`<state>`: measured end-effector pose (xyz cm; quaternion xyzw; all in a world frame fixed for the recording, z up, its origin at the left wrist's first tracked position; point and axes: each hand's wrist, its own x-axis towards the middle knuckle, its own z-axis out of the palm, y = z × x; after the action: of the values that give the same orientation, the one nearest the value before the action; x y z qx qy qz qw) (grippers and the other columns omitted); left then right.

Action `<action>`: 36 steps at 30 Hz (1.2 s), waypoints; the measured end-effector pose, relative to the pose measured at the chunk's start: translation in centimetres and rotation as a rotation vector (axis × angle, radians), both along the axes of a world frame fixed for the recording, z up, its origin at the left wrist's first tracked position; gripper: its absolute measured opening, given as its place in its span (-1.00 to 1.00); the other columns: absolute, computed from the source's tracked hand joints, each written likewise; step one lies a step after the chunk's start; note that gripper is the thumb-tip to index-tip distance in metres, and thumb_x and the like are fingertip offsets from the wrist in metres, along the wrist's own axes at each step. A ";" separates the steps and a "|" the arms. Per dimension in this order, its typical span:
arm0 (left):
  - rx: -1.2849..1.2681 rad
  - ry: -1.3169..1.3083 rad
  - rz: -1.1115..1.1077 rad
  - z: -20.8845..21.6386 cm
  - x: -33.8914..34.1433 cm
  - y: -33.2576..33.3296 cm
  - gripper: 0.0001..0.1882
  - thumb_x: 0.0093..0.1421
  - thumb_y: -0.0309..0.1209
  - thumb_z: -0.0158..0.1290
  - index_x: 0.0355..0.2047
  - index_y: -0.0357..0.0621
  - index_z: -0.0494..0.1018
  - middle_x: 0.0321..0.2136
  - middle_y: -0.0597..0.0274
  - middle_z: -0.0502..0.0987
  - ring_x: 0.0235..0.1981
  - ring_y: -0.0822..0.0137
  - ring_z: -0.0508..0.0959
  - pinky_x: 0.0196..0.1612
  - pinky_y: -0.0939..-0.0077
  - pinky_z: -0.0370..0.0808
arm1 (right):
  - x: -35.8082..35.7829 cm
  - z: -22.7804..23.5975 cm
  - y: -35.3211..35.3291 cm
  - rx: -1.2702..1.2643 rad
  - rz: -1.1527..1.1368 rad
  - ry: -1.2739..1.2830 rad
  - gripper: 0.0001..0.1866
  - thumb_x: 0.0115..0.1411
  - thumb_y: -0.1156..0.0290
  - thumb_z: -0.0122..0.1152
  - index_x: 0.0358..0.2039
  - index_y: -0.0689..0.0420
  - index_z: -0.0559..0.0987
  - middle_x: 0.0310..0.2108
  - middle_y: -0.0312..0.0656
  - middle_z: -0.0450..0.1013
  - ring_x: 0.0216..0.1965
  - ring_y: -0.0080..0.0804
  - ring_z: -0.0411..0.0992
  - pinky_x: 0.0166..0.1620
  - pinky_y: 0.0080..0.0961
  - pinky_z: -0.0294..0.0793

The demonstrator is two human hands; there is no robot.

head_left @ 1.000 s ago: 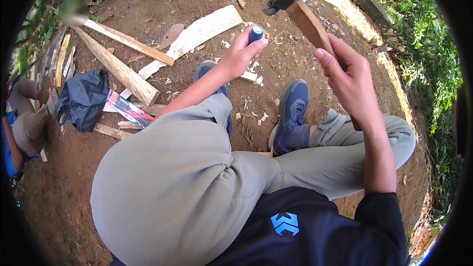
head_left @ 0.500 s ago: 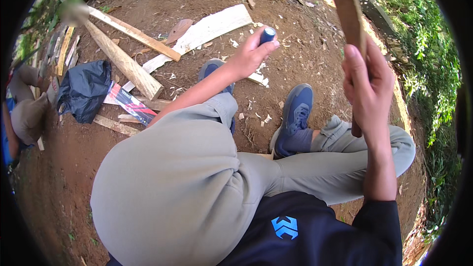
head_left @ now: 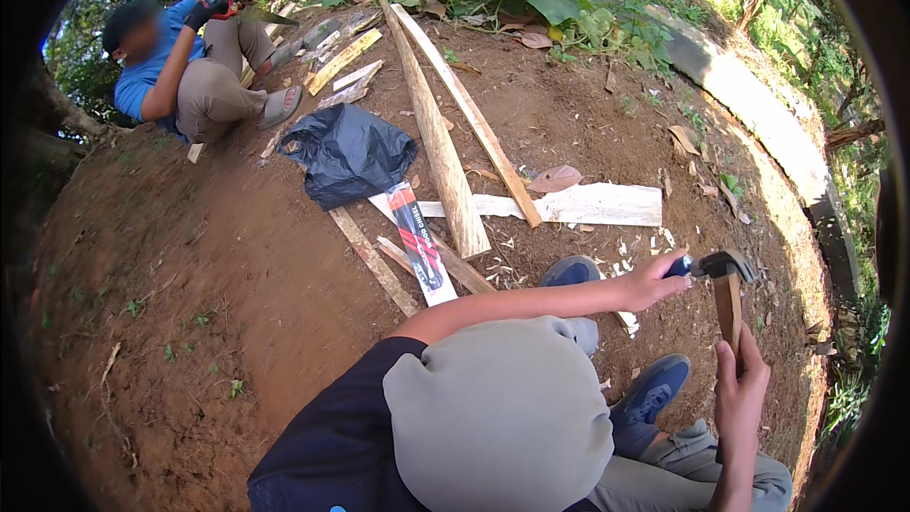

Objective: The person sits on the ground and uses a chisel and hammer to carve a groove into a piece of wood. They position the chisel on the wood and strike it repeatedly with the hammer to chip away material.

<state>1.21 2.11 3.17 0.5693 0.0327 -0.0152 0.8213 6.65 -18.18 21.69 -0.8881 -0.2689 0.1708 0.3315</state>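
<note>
My left hand (head_left: 654, 283) is closed around a chisel by its blue handle (head_left: 679, 267); the blade is hidden. My right hand (head_left: 741, 381) grips the wooden shaft of a hammer (head_left: 728, 308). Its dark metal head is right at the end of the chisel handle, though contact cannot be made out for sure. Below my left hand shows the pale chipped end of a piece of wood (head_left: 627, 322), mostly covered by my arm and leg. Wood chips are scattered on the soil around it, near my blue shoes (head_left: 654, 391).
A long pole (head_left: 431, 123), a narrow plank (head_left: 469, 114) and a pale board (head_left: 607, 205) lie ahead. Nearer left are a black plastic bag (head_left: 346, 154) and a printed card package (head_left: 417, 242). Far left, a gloved person (head_left: 156, 66) sits holding a saw. A concrete edging (head_left: 758, 123) runs along the right.
The hammer has come down from its raised position to the chisel handle. My view has swung left, bringing the other person and more ground into sight.
</note>
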 end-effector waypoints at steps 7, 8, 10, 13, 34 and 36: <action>0.141 -0.055 -0.033 0.0 0.8 -0.9 -0.64 0.40 -0.16 0.02 -0.10 -0.24 0.32 -0.35 0.28 0.34 -0.30 0.42 0.33 -0.22 0.38 0.35 | 0.0 2.7 0.5 -0.022 -0.145 0.065 -0.60 0.46 0.34 0.08 0.18 0.33 0.47 -0.43 -0.27 0.45 -0.45 -0.66 0.32 -0.43 -0.60 0.25; 0.113 -0.036 -0.038 0.2 0.7 -0.8 -0.68 0.39 -0.19 0.02 -0.13 -0.22 0.33 -0.34 0.26 0.33 -0.30 0.42 0.32 -0.22 0.39 0.35 | 0.1 2.8 1.1 -0.152 -0.025 0.102 -0.60 0.44 0.36 0.10 0.18 0.36 0.47 -0.36 -0.18 0.51 -0.35 -0.58 0.39 -0.30 -0.52 0.38; 0.138 -0.059 -0.025 -0.3 0.6 -0.8 -0.70 0.39 -0.20 0.03 -0.14 -0.20 0.33 -0.36 0.28 0.32 -0.31 0.42 0.32 -0.22 0.40 0.34 | 0.3 1.9 0.4 -0.140 -0.090 0.153 -0.59 0.44 0.36 0.11 0.18 0.34 0.48 -0.34 -0.17 0.52 -0.32 -0.55 0.42 -0.25 -0.48 0.43; 0.124 -0.090 -0.026 -0.1 0.9 -0.3 -0.74 0.38 -0.23 0.05 -0.18 -0.15 0.32 -0.41 0.34 0.31 -0.35 0.47 0.30 -0.24 0.45 0.33 | 0.2 2.9 0.5 0.090 -0.310 0.211 -0.60 0.44 0.35 0.13 0.17 0.33 0.50 -0.37 -0.23 0.50 -0.40 -0.56 0.39 -0.34 -0.50 0.38; 0.021 0.016 -0.043 -1.2 1.3 -0.9 -0.74 0.37 -0.20 0.10 -0.18 -0.11 0.36 -0.42 0.43 0.34 -0.42 0.57 0.35 -0.32 0.55 0.35 | -0.1 0.2 0.1 -0.008 -0.152 0.123 -0.61 0.40 0.29 0.20 0.11 0.29 0.53 -0.53 -0.30 0.38 -0.50 -0.64 0.28 -0.46 -0.57 0.28; 0.056 0.013 -0.039 -1.3 0.9 -1.1 -0.73 0.38 -0.19 0.09 -0.17 -0.11 0.36 -0.42 0.43 0.35 -0.41 0.58 0.35 -0.32 0.56 0.35 | 0.1 -0.3 -0.2 -0.074 -0.127 0.178 -0.61 0.41 0.27 0.20 0.09 0.30 0.53 -0.54 -0.29 0.39 -0.51 -0.63 0.28 -0.46 -0.55 0.29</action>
<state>2.14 1.04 1.83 0.5923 0.0273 -0.0340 0.8045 6.79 -18.41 21.42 -0.8963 -0.1749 0.2374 0.3313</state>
